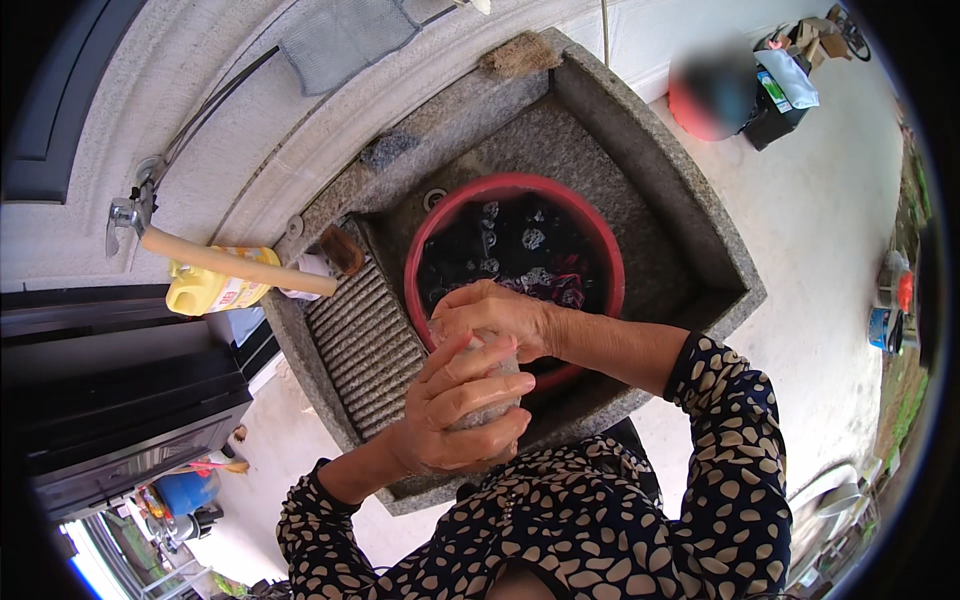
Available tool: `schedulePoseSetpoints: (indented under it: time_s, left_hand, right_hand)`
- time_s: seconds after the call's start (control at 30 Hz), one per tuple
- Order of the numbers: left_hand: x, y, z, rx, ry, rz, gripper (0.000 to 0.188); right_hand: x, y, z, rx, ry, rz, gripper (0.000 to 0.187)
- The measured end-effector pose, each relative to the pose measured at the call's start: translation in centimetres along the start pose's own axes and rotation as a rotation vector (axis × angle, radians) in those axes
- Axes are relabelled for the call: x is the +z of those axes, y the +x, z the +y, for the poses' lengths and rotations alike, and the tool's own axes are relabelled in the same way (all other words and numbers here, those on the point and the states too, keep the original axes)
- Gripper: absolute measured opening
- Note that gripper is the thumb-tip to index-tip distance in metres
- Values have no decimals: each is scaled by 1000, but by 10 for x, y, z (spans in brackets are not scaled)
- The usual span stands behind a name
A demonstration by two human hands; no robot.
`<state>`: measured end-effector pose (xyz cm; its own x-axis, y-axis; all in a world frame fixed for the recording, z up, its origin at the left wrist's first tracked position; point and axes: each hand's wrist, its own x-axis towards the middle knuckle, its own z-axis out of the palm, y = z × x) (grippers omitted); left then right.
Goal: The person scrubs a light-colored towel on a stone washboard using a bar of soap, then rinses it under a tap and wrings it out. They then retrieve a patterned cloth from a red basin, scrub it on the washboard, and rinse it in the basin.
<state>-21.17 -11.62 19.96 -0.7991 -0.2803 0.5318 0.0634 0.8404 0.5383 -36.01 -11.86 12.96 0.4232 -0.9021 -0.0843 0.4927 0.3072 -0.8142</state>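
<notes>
Over the stone sink, just below frame centre, the left hand wraps a pale object, the right hand bends over its top, hold unclear, and slickness could drop it into the red tub.

Dark top — cream-spotted, matching sleeves

Soft, even daylight from where I stand. Pale floor at right washes out toward white. Stone sink shaded inside; red tub dark within, bright glints. Centre crisp; round blur upper right. Edges bow, rim black.
</notes>
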Motion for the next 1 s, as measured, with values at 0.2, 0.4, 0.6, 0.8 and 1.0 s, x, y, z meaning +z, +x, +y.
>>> schedulePoseSetpoints:
  time_s: [0.2,0.4,0.6,0.8,1.0]
  left_hand:
    - [15,3,-11,128,56,-122,10]
    - [49,-3,-37,296,169,-171,10]
    - [89,-21,-62,337,237,-271,10]
    - [126,-51,-96,188,100,-373,15]
    - [106,-30,-97,-283,-24,173,33]
  right_hand:
    - [-15,12,-14,328,-265,15,28]
    - [-34,16,-3,188,-529,-8,27]
    - [-58,15,28,175,-667,53,22]
    - [-102,14,106,391,-437,285,19]
    - [-121,-5,110,263,730,192,28]
